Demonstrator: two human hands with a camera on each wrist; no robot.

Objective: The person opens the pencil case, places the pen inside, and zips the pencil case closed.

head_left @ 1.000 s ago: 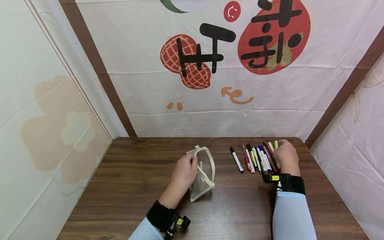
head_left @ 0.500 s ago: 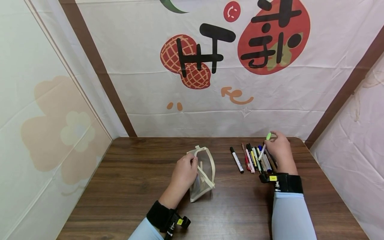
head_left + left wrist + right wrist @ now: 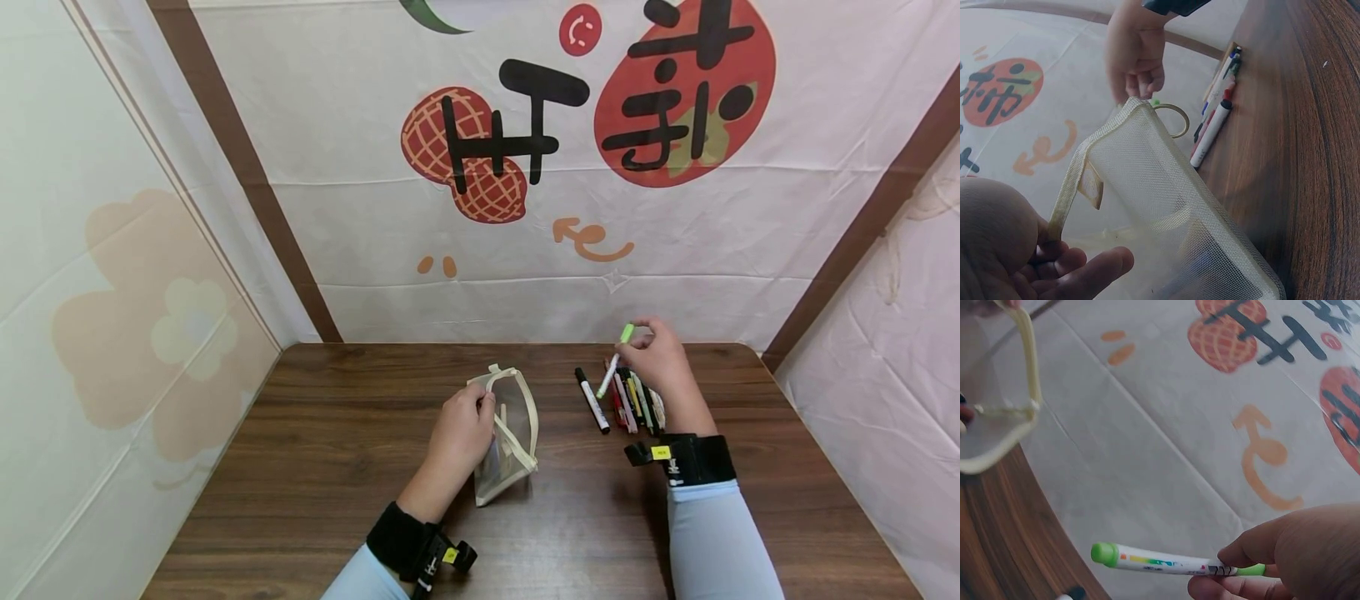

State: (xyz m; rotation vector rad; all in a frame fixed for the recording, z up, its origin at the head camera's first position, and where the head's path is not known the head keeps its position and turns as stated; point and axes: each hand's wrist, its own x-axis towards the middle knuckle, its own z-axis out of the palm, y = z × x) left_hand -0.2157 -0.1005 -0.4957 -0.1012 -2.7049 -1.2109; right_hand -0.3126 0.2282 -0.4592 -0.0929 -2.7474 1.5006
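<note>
My left hand [image 3: 461,429] pinches the rim of a cream mesh pencil pouch [image 3: 517,467], which stands with its mouth open on the table. Through the mesh in the left wrist view, some blurred coloured shapes [image 3: 1197,250] show inside. Between thumb and fingers, my right hand [image 3: 660,362] holds a white marker with green ends [image 3: 1160,561], tilted, above the pens. Beneath that hand lies a row of several pens [image 3: 637,400], partly hidden by it. A black-and-white marker [image 3: 592,402] lies apart, to the left of the row.
The brown wooden table [image 3: 315,467] has its back edge against a printed white cloth [image 3: 360,250]. More cloth hangs at the left and right sides. Bare tabletop shows left of the pouch and in front of it.
My right hand has taken the green-ended marker from the right end of the row, raised it and carried it left over the pens. My left hand and the pouch have stayed in place.
</note>
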